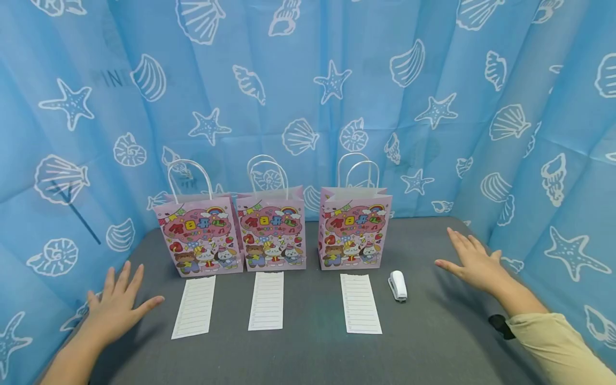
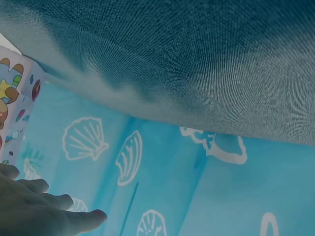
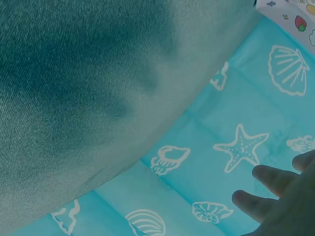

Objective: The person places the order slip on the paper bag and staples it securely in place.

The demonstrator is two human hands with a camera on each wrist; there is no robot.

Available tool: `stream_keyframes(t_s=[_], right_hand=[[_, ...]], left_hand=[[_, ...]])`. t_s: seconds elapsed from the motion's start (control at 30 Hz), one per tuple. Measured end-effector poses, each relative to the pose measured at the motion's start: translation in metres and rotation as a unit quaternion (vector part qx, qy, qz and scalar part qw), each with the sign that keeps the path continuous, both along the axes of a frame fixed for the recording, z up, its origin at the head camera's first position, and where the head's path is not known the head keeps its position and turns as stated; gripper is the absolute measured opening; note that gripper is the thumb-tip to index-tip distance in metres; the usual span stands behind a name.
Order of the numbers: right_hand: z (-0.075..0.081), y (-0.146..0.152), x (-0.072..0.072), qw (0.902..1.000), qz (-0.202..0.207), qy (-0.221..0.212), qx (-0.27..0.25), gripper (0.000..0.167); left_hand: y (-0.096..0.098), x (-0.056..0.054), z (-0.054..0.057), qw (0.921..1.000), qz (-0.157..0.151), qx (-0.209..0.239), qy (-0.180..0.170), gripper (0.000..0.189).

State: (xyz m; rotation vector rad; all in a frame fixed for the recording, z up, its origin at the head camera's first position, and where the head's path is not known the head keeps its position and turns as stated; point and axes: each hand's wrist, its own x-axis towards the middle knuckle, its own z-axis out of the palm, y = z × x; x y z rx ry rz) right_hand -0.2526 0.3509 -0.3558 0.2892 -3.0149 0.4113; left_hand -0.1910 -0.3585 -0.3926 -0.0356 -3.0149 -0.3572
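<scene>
My left hand [image 1: 113, 310] is held over the left side of the grey table, fingers spread, holding nothing. Nearest to it is a lined paper slip [image 1: 194, 307]. On the far right my right hand [image 1: 478, 264] is also spread and holds nothing. A small white stapler [image 1: 398, 285] lies to its left. Three pink paper gift bags with cartoon animals stand upright in a row: a left bag [image 1: 199, 235], a middle bag [image 1: 271, 230] and a right bag [image 1: 353, 230]. In front of the latter two lie a middle slip [image 1: 267, 301] and a right slip [image 1: 361, 303].
A blue curtain [image 1: 298, 96] with white shells and starfish hangs close behind the bags and along both sides. White handles stand up from the bags. The grey table [image 1: 308, 358] has rounded back corners. A dark band [image 1: 501, 326] is on the right wrist, by a beige sleeve [image 1: 558, 342].
</scene>
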Motion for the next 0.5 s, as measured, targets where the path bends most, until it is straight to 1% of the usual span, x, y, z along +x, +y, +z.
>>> stream_keyframes(t_s=[0.17, 0.27, 0.4, 0.5], right_hand=[[0.0, -0.004, 0.001, 1.0, 0.005, 0.006, -0.006, 0.097], [0.0, -0.007, 0.002, 0.9998, 0.009, 0.011, -0.013, 0.096], [-0.001, -0.012, 0.003, 0.9995, 0.009, 0.018, -0.025, 0.096], [-0.003, -0.013, 0.004, 0.9995, 0.007, 0.022, -0.024, 0.096]], left_hand=[[0.003, 0.003, 0.001, 1.0, -0.003, 0.002, -0.002, 0.1], [0.003, 0.004, 0.002, 1.0, -0.007, 0.0, 0.003, 0.1], [0.001, 0.006, 0.002, 0.9999, -0.003, -0.002, 0.012, 0.099], [0.0, 0.008, 0.002, 1.0, 0.001, -0.001, 0.008, 0.1]])
